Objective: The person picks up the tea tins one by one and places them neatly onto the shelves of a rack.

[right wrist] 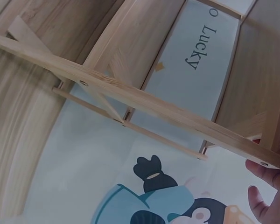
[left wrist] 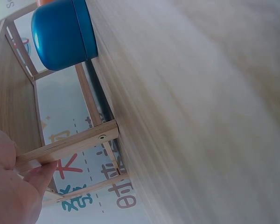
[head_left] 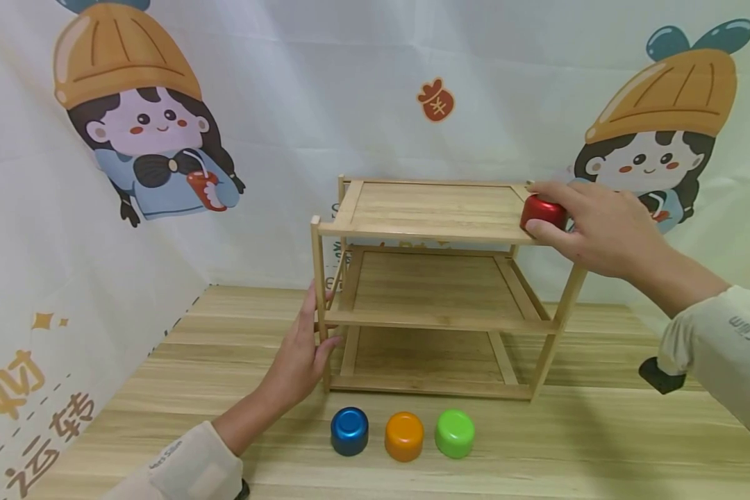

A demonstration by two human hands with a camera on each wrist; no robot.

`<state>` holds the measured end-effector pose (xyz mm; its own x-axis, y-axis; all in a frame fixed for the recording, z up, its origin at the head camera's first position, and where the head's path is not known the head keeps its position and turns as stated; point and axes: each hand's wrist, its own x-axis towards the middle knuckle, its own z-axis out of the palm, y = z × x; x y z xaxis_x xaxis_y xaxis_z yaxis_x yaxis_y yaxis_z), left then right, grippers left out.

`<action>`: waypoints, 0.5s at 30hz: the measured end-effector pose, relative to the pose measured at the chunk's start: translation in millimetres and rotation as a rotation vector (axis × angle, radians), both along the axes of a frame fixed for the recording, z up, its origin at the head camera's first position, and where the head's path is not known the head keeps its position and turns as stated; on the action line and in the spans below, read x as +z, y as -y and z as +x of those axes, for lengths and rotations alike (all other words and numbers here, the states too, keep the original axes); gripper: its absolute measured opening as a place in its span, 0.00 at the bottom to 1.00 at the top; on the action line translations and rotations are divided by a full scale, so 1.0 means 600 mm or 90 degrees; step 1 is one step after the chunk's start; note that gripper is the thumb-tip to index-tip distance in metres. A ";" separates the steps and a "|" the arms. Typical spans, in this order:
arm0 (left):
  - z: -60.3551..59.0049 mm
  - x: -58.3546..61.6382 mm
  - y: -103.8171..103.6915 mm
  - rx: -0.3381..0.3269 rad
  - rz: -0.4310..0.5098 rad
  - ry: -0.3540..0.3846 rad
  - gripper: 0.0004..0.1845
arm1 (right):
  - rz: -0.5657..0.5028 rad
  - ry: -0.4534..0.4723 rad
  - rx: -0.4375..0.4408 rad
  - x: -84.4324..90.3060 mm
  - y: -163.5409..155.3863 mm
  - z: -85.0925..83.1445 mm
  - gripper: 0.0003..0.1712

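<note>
My right hand (head_left: 612, 226) holds a small shiny red canister (head_left: 542, 212) at the right end of the top board of a three-tier wooden shelf rack (head_left: 425, 208). Thumb and fingers lie on opposite sides of the canister; whether its base touches the board is hidden. My left hand (head_left: 296, 361) grips the rack's front left post, thumb in front and fingers behind. In the left wrist view that hand (left wrist: 11, 182) is seen around the post, with the blue canister (left wrist: 60, 35) close by. The right wrist view catches only some fingers (right wrist: 266, 175) beside the rack's corner.
In front of the rack, a blue canister (head_left: 349, 432), an orange canister (head_left: 404, 437) and a green canister (head_left: 454, 434) stand in a row on the wood-grain table (head_left: 225, 347). A printed cloth (head_left: 325, 90) hangs close behind and at the sides.
</note>
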<state>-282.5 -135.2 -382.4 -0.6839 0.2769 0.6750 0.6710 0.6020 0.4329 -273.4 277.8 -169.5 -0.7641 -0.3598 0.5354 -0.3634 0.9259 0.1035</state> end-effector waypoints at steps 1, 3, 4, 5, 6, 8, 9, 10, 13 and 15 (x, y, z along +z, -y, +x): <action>0.000 0.000 0.000 0.000 0.000 -0.001 0.54 | -0.002 0.000 0.002 0.001 -0.001 0.000 0.32; 0.000 0.000 0.000 0.000 0.000 -0.002 0.54 | -0.005 0.002 0.005 0.002 -0.004 0.002 0.32; 0.000 0.000 0.000 0.000 0.000 -0.003 0.54 | -0.007 0.002 0.006 0.003 -0.006 0.003 0.32; 0.000 0.000 0.000 0.000 0.001 -0.003 0.54 | -0.009 0.003 0.005 0.005 -0.008 0.004 0.32; 0.000 0.000 -0.001 0.000 0.001 -0.003 0.54 | -0.007 0.001 0.003 0.006 -0.011 0.005 0.32; -0.001 0.000 -0.001 0.000 0.001 -0.003 0.54 | -0.013 -0.002 0.002 0.009 -0.016 0.007 0.32; -0.001 0.000 -0.001 0.000 0.001 -0.003 0.54 | -0.020 -0.005 0.003 0.010 -0.020 0.009 0.32; -0.001 0.000 -0.001 0.001 0.000 -0.004 0.54 | -0.026 -0.009 0.003 0.011 -0.023 0.010 0.32; -0.001 0.000 -0.001 0.001 0.000 -0.006 0.55 | -0.060 -0.028 0.005 0.013 -0.034 0.015 0.33; 0.000 0.000 -0.001 0.001 -0.001 -0.006 0.55 | -0.084 -0.049 0.008 0.014 -0.039 0.020 0.33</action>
<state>-282.6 -134.8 -382.4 -0.6773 0.2773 0.6814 0.6746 0.6035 0.4250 -261.5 301.4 -161.4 -0.7150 -0.2918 0.6353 -0.3706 0.9288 0.0096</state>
